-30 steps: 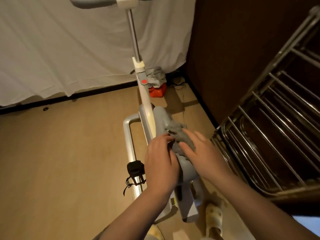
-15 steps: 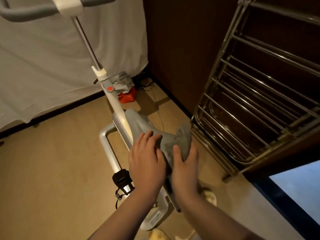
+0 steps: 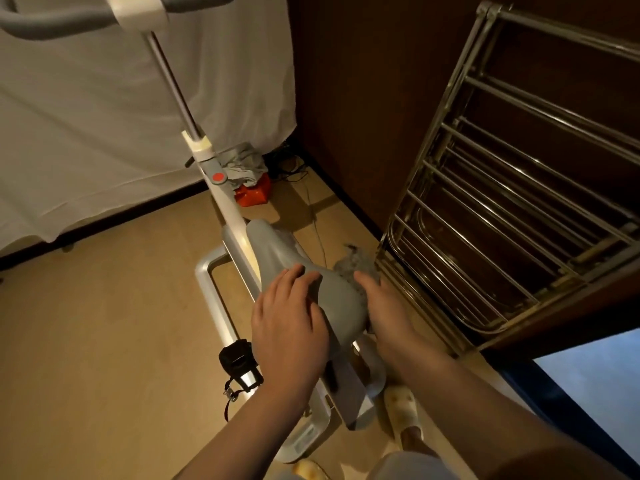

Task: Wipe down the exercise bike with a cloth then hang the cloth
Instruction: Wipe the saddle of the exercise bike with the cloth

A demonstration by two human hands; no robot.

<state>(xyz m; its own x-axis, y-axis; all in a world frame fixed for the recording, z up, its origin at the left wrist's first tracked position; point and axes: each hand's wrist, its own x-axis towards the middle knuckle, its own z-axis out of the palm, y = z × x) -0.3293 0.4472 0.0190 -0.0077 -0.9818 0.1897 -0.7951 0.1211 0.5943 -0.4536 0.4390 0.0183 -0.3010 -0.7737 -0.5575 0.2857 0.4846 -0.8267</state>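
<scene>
The exercise bike [image 3: 239, 237] was seen from above, its grey saddle [image 3: 311, 282] nearest the camera; the handlebar [image 3: 52, 19] was cut off at the top edge; a black pedal [image 3: 237, 356] with its strap was noted on the bike's left side.

The left hand [image 3: 289, 329] was laid flat on the rear left part of the saddle; its fingers [image 3: 294, 282] were held straight and slightly spread, pointing towards the saddle's nose; nothing was gripped by them.

The right hand [image 3: 382, 306] was set against the saddle's right edge; the grey cloth [image 3: 356, 268] was found bunched just beyond and beneath its fingertips, pressed against the saddle's right flank, with a loose tuft standing up past the fingers; whether the cloth was pinched or only pushed could not be told, since the fingers' undersides were hidden.

A metal drying rack [image 3: 502, 209] was recorded just to the right of the cloth, leaning against a dark wall; a white sheet [image 3: 104, 133] was hung behind the bike; a red box [image 3: 254, 195] with grey fabric on top was seen on the floor beyond the frame; 1 slipper [image 3: 403, 410] was visible below the saddle.
</scene>
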